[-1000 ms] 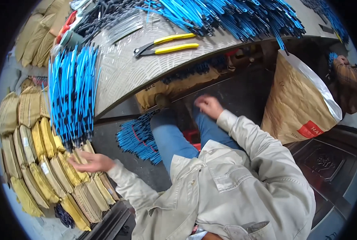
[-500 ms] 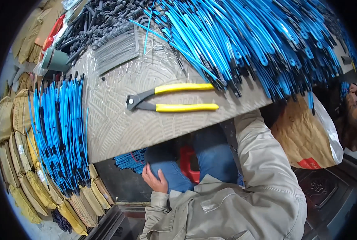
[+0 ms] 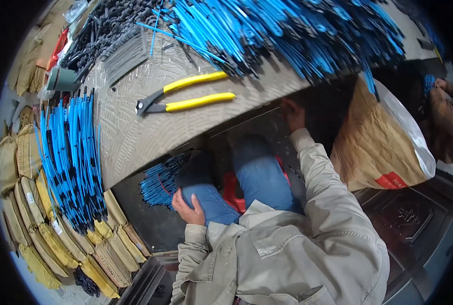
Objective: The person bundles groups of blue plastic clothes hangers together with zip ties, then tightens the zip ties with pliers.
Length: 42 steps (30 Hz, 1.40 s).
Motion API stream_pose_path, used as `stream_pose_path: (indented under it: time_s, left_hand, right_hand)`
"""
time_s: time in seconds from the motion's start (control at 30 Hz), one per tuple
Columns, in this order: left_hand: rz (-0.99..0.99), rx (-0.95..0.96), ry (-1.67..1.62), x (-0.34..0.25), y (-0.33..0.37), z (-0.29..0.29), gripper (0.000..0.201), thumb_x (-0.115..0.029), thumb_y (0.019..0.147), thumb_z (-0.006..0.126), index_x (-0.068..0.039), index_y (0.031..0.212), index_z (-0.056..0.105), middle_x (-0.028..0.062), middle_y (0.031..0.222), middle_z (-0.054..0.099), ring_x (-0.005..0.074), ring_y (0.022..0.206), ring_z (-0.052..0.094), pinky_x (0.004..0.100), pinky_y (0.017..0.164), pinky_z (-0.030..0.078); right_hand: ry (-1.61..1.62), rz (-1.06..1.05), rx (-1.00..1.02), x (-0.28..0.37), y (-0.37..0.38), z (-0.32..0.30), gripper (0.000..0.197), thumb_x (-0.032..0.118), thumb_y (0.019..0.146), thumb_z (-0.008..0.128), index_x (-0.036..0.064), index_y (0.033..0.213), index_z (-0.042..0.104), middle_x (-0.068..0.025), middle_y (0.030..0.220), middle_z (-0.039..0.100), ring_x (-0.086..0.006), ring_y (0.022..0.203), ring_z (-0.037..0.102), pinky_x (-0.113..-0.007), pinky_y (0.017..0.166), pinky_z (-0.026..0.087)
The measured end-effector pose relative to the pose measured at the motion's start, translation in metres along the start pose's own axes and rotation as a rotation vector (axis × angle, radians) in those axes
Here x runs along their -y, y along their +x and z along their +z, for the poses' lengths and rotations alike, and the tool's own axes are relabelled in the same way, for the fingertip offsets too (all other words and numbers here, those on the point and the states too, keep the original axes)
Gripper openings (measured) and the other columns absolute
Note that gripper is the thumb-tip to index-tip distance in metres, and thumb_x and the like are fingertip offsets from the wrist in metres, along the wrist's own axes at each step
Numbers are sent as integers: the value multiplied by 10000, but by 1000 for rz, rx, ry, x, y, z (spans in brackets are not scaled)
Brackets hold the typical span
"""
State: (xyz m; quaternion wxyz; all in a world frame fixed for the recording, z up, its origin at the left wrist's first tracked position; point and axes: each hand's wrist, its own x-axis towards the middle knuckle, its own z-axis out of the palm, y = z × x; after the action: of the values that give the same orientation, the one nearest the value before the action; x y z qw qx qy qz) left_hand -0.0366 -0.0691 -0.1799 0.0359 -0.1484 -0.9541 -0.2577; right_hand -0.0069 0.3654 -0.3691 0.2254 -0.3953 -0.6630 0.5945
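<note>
Table [image 3: 130, 140], grey, curved streaks across its top, seen from above in the head view. On it: one large heap of blue strips [image 3: 287, 35] with black ends; one pile of dark plastic parts [image 3: 107, 33]; one stack of thin grey rods [image 3: 125, 60]; one pair of yellow-handled pliers [image 3: 201, 102], lying with handles parted. At its left end: one long blue sheaf [image 3: 71, 157], above rows of tan and yellow packages [image 3: 66, 239].

Left hand [image 3: 190, 207]: laid on the blue jeans [image 3: 213, 201] at the left leg, fingers slightly spread; just beside it, one bundle of blue pieces [image 3: 158, 183] on the floor. Right hand [image 3: 293, 116]: in shadow by the table's near edge, left of a brown paper sack [image 3: 373, 140]; finger closure and contents cannot be told.
</note>
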Motion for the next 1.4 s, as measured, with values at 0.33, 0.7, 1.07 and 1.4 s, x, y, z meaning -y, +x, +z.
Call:
stream_pose_path:
  time_s: [0.33, 0.7, 1.07, 1.4]
  left_hand:
    - [90, -96, -30, 14, -25, 5, 438, -176, 838, 572, 4, 1219, 452, 206, 1161, 451, 341, 1080, 424, 398, 943, 326]
    - [123, -168, -34, 21, -34, 6, 427, -193, 829, 592, -7, 1196, 478, 190, 1126, 501, 332, 1062, 445, 395, 930, 344]
    - [106, -181, 6, 17, -36, 4, 451, -191, 797, 614, -20, 1192, 482, 171, 1132, 491, 331, 1070, 447, 413, 908, 352]
    - [780, 238, -419, -121, -46, -2, 428, -105, 734, 637, -76, 1155, 568, 101, 975, 567, 268, 907, 547, 375, 802, 430]
  right_hand:
    - [308, 365, 164, 63, -96, -38, 245, 139, 838, 606, 35, 1051, 544, -71, 754, 616, -147, 520, 598, -247, 429, 471]
    - [274, 292, 121, 98, -123, -49, 187, 161, 850, 587, 19, 971, 570, -67, 803, 613, -140, 533, 603, -217, 443, 480]
    - [223, 209, 42, 93, -125, -73, 120, 135, 842, 590, 25, 891, 587, -37, 745, 594, -101, 521, 582, -204, 431, 460]
    - [-530, -506, 1146, 240, -272, -71, 89, 200, 803, 578, 140, 846, 628, -86, 760, 632, -278, 717, 615, -358, 606, 477]
